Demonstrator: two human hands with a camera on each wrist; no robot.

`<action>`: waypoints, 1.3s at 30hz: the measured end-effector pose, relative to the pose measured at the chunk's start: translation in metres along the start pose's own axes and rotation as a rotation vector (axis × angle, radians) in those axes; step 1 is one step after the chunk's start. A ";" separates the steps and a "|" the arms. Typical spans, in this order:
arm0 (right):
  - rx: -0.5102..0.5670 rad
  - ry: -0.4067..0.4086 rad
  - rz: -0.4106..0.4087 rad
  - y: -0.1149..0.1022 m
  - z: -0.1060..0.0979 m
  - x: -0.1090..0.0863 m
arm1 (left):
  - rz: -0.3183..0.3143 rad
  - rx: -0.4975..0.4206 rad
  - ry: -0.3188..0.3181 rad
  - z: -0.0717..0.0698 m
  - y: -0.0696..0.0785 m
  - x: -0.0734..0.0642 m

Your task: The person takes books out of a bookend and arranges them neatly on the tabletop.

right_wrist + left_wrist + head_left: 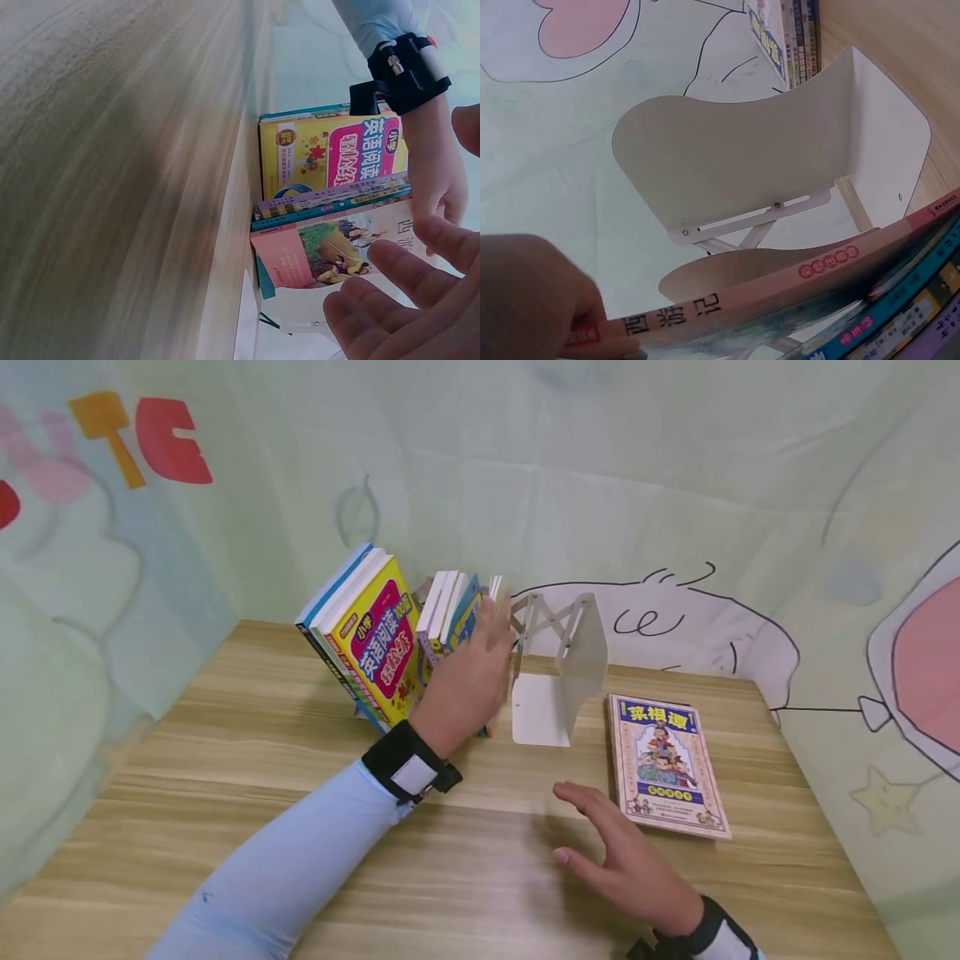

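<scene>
My left hand reaches over a row of upright books and holds the top of a pink storybook at the row's right end. Its fingers bend over the book's top edge in the right wrist view, where the pink cover with a painted scene shows. Thinner books with blue and purple spines stand just left of it. A large yellow English reading book leans at the left. My right hand hovers over the table with fingers spread, holding nothing.
A white metal folding bookend stands right of the row, its base plate flat on the wood table. Farther right, a small stack of books lies flat, a blue-titled comic-style book on top. A printed cloth backdrop hangs behind.
</scene>
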State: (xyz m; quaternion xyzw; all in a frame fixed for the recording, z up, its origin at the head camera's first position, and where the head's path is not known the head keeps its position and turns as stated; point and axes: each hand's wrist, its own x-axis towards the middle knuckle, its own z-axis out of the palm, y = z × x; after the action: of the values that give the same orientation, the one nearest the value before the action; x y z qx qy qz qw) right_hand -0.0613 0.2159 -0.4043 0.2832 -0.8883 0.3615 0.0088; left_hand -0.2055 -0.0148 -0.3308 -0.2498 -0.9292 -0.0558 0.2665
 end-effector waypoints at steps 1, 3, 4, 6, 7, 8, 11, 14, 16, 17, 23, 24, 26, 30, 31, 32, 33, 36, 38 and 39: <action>0.003 0.000 0.000 0.001 0.000 0.000 | -0.002 -0.013 -0.003 0.000 0.002 -0.001; 0.006 0.003 -0.003 0.001 0.000 0.000 | 0.000 -0.020 0.009 0.000 0.007 -0.005; 0.008 0.005 -0.006 0.001 0.000 0.000 | 0.000 -0.026 0.019 0.000 0.010 -0.007; 0.010 0.000 0.001 0.001 0.000 0.000 | 0.007 -0.014 0.040 0.000 0.013 -0.011; 0.013 -0.001 -0.002 0.001 0.000 0.000 | 0.015 0.007 0.050 0.000 0.014 -0.013; 0.015 -0.002 -0.004 0.000 0.000 0.000 | 0.018 0.023 0.059 0.000 0.014 -0.014; 0.021 -0.009 0.001 0.000 0.000 0.000 | 0.018 0.032 0.069 -0.002 0.013 -0.016; 0.024 -0.008 0.014 0.001 0.001 -0.001 | 0.013 -0.004 0.059 -0.002 0.011 -0.018; 0.025 -0.002 0.022 0.001 0.002 -0.001 | 0.010 -0.050 0.043 -0.003 0.011 -0.021; 0.025 0.001 0.026 0.001 0.003 -0.002 | 0.011 -0.069 0.037 -0.003 0.010 -0.023; 0.019 0.003 0.029 0.003 0.005 -0.003 | -0.007 -0.102 0.030 -0.003 0.004 -0.041; 0.018 0.001 0.024 0.004 0.005 -0.003 | -0.011 -0.106 0.035 -0.003 0.003 -0.044; 0.016 0.000 0.019 0.004 0.005 -0.002 | -0.012 -0.136 0.053 -0.003 -0.001 -0.049; 0.014 -0.009 0.003 0.004 0.003 -0.001 | -0.001 -0.224 0.094 -0.003 -0.009 -0.057; 0.011 -0.009 0.001 0.003 0.002 0.000 | 0.000 -0.249 0.104 -0.002 -0.011 -0.058; 0.008 -0.009 -0.002 0.003 0.002 0.000 | -0.001 -0.267 0.112 -0.002 -0.012 -0.060; 0.007 -0.009 -0.006 0.002 0.002 0.001 | -0.002 -0.279 0.118 -0.003 -0.014 -0.061; 0.001 -0.004 -0.008 0.001 0.001 0.000 | 0.003 -0.304 0.127 -0.003 -0.014 -0.065; -0.003 -0.005 -0.005 0.001 0.001 0.000 | 0.010 -0.301 0.128 -0.004 -0.014 -0.068; -0.003 -0.005 -0.003 0.000 0.001 0.000 | 0.014 -0.298 0.129 -0.004 -0.014 -0.069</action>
State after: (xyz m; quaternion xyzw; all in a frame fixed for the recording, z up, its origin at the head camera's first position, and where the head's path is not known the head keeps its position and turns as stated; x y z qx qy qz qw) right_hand -0.0613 0.2157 -0.4052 0.2855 -0.8884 0.3594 0.0077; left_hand -0.1600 -0.0578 -0.3629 -0.2890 -0.8898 -0.2072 0.2861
